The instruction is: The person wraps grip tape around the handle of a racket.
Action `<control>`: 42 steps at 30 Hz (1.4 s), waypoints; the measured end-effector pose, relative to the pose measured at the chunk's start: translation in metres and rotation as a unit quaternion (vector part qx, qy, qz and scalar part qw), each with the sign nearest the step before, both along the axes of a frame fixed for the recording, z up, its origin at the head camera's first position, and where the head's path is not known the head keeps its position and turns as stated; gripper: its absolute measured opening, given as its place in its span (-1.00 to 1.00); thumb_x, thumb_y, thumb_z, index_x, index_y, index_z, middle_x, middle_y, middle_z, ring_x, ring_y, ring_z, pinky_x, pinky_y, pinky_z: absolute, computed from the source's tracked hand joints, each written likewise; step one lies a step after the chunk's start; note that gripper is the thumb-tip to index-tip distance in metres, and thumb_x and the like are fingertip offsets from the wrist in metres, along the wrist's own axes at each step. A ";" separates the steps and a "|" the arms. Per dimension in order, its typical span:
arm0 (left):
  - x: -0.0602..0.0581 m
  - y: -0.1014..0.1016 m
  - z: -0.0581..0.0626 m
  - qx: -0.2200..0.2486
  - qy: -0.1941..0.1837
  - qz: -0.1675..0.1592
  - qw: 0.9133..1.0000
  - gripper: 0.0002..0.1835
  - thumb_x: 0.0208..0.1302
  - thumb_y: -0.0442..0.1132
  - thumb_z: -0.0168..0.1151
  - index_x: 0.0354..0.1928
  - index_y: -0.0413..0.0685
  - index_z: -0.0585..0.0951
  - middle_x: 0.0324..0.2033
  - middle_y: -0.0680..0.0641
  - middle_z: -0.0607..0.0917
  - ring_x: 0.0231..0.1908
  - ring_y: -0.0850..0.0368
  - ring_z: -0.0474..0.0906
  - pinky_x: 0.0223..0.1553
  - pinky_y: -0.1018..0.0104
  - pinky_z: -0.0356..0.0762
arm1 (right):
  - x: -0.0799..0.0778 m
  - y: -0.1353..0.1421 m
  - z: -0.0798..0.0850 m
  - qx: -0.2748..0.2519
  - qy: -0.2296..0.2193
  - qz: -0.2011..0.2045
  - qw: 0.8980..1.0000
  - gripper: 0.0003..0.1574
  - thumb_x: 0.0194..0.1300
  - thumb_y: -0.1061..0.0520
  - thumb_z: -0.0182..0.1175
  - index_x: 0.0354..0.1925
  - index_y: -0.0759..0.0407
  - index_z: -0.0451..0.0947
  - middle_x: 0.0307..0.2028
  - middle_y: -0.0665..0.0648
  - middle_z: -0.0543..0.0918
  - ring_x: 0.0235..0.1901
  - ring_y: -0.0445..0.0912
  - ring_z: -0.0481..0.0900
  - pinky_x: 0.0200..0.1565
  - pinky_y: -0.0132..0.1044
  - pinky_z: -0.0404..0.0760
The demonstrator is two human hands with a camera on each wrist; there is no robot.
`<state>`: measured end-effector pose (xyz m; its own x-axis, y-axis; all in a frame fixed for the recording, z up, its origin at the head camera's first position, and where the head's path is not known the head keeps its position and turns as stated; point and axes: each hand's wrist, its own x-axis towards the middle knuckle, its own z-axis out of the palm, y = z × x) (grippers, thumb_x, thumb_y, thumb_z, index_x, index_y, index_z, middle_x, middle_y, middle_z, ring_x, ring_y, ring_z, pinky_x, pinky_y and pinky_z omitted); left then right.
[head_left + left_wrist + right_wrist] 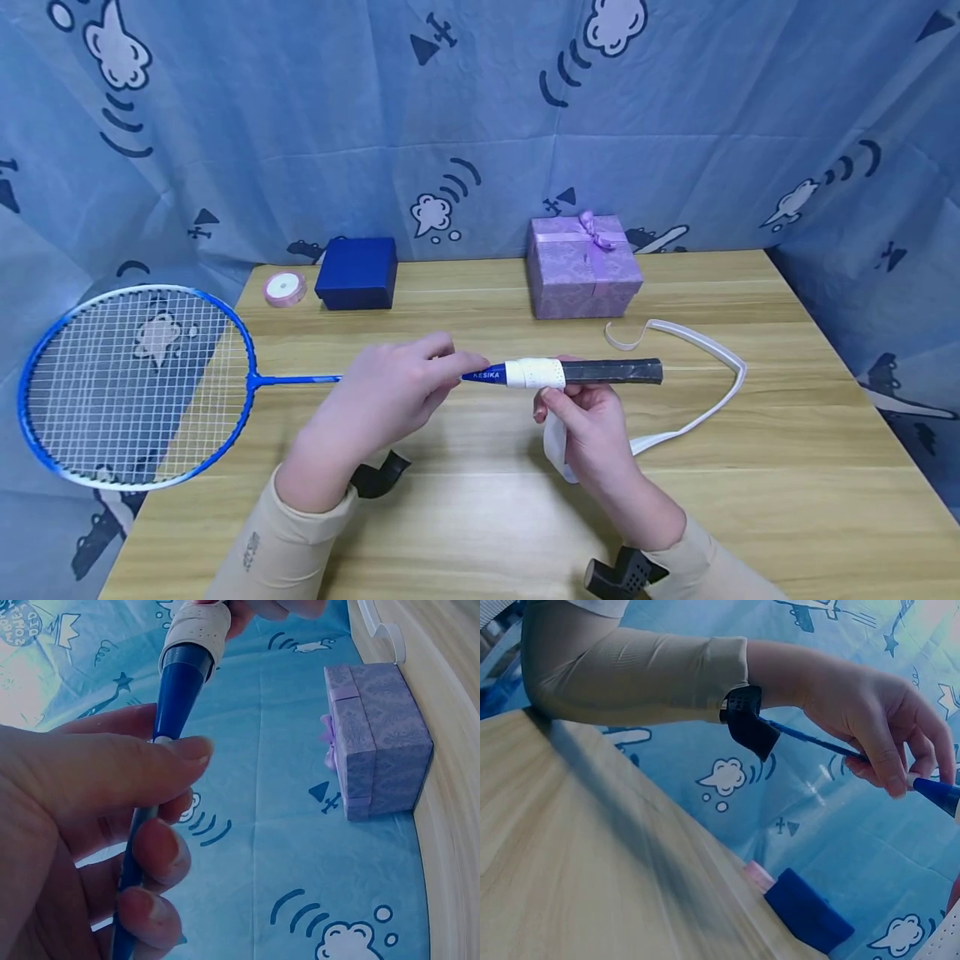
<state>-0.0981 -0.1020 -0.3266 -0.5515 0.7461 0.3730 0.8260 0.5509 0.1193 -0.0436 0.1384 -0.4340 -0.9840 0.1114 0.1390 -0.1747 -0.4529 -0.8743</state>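
A blue and white badminton racket [296, 380] lies level across the head view, strung head to the left. My left hand [393, 387] grips its thin shaft, thumb and fingers round it just before the blue cone [178, 690]. White perforated grip tape [532, 373] is wound round the cone end of the handle; the rest of the handle [622, 372] is bare black. My right hand [596, 425] pinches the tape at the wrap's lower edge, some fingers hidden behind the handle. From that hand a loose tape tail [701, 339] loops over the table to the right.
At the table's back stand a purple gift box [585, 271] with a bow and a dark blue box [356, 275]. Beside the blue one lies a pink-edged ribbon roll [284, 287]. Patterned blue cloth [480, 100] hangs behind the wooden table [787, 500].
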 end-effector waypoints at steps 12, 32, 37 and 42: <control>-0.002 -0.003 -0.001 0.005 0.011 -0.002 1.000 -0.70 0.35 -0.28 0.40 0.04 0.26 0.75 -0.40 0.17 0.58 -0.63 0.30 0.32 -0.62 0.42 0.29 | 0.000 0.002 0.001 0.007 0.039 0.015 0.999 -0.48 0.29 0.60 0.13 0.04 0.13 0.62 -0.34 0.01 0.77 -0.46 -0.17 0.66 -0.30 -0.36 0.67; -0.001 0.000 -0.002 -0.017 0.024 -0.003 1.000 -0.57 0.37 -0.36 0.34 0.15 0.35 0.72 -0.38 0.20 0.59 -0.62 0.29 0.27 -0.64 0.42 0.21 | 0.001 0.004 0.003 0.040 -0.010 0.005 0.999 -0.71 0.39 0.48 0.17 -0.09 0.15 0.59 -0.41 -0.02 0.74 -0.50 -0.17 0.64 -0.26 -0.36 0.62; -0.001 -0.001 -0.001 -0.024 0.019 0.000 1.000 -0.57 0.37 -0.35 0.34 0.17 0.33 0.72 -0.39 0.21 0.58 -0.62 0.29 0.25 -0.64 0.43 0.19 | 0.000 0.003 0.002 0.047 -0.018 0.003 0.999 -0.73 0.38 0.48 0.17 -0.17 0.14 0.60 -0.47 -0.02 0.73 -0.52 -0.17 0.65 -0.26 -0.37 0.60; 0.000 -0.002 -0.001 -0.024 0.012 0.004 1.000 -0.57 0.35 -0.37 0.35 0.16 0.28 0.72 -0.40 0.20 0.59 -0.61 0.28 0.30 -0.62 0.42 0.24 | 0.000 0.003 0.000 0.046 -0.018 -0.001 0.999 -0.70 0.35 0.51 0.18 -0.19 0.13 0.61 -0.48 -0.03 0.72 -0.52 -0.17 0.66 -0.24 -0.37 0.61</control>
